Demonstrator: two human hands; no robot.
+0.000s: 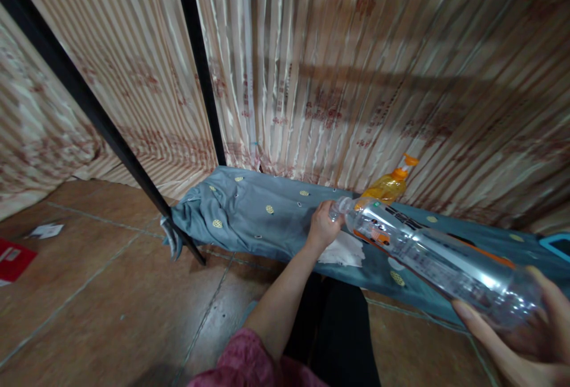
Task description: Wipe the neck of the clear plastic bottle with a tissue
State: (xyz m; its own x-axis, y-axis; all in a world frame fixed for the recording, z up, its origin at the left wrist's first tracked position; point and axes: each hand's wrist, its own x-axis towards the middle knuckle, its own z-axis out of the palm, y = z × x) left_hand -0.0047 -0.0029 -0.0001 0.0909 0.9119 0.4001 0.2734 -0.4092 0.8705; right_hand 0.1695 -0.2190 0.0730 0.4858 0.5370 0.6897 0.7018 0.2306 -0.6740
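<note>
The right hand point(529, 327) cups the base of a clear, light, slippery plastic bottle point(427, 250) while the left hand point(324, 225) pinches its neck.

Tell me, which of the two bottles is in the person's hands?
The clear plastic bottle: right hand at its base, left hand at its neck. The orange bottle lies untouched behind it.

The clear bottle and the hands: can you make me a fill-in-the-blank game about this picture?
1. The right hand holds the base of the clear ____ bottle.
2. The left hand is at the bottle's ____ end.
3. Behind it stands an ____ bottle.
4. Both are over a blue-grey ____ with yellow dots.

Missing words: plastic; cap; orange; cloth
</note>
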